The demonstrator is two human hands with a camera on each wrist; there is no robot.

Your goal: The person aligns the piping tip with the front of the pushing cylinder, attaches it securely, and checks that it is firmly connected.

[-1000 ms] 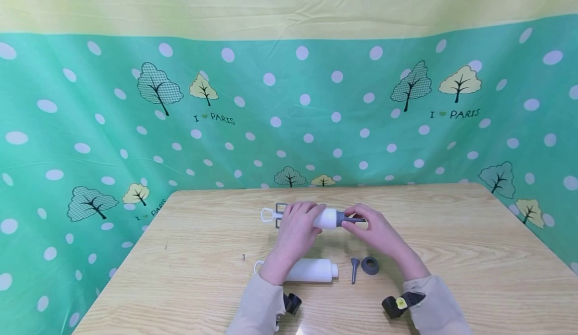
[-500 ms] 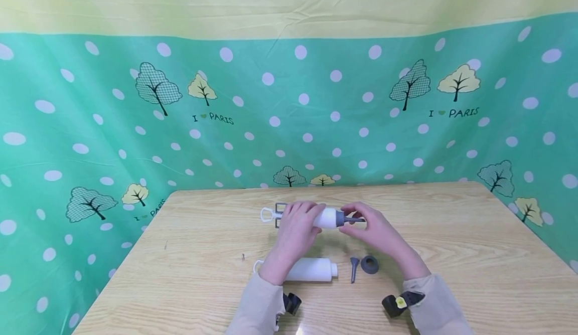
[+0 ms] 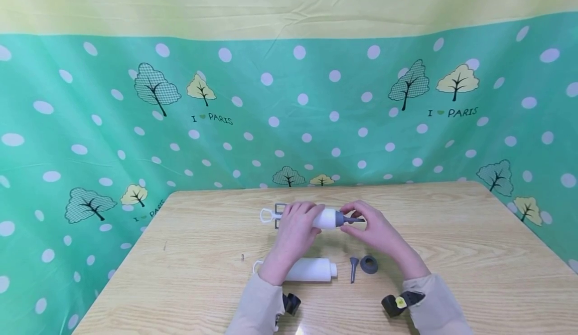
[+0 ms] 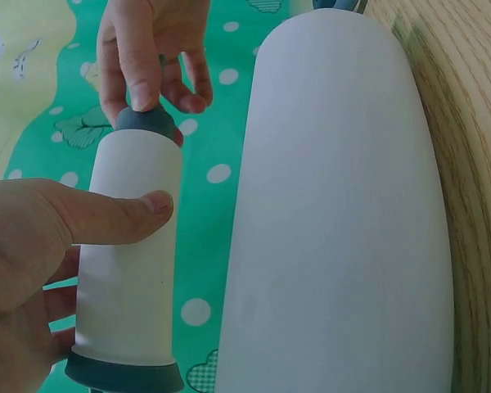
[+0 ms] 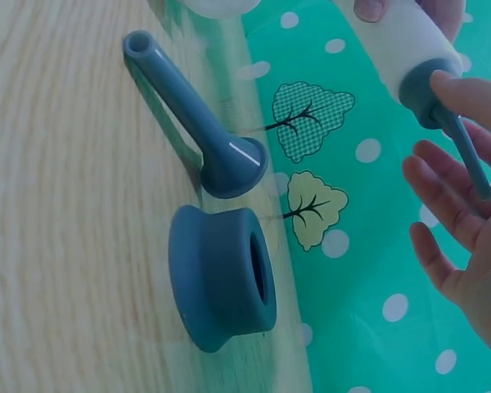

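Note:
My left hand [image 3: 295,229] grips the white barrel [image 3: 324,218] of a large plastic syringe, held sideways above the table. A grey flange [image 4: 124,373] and a white ring handle [image 3: 266,215] stick out on the left. At the other end is a grey cap [image 5: 424,88] with a thin grey nozzle [image 5: 466,155] pointing right. My right hand [image 3: 377,229] pinches this cap between thumb and a finger, its other fingers spread around the nozzle. Below lies a second white syringe barrel [image 3: 311,270], partly hidden by my left wrist.
On the wooden table [image 3: 203,265], right of the second barrel, lie a grey flared nozzle [image 5: 188,106] and a grey ring-shaped cap [image 5: 209,270]. Behind the table hangs a green dotted curtain [image 3: 253,164].
My right thumb and finger have spread a little wider and shifted left, from the nozzle's base onto the cap. The left hand keeps its grip on the barrel.

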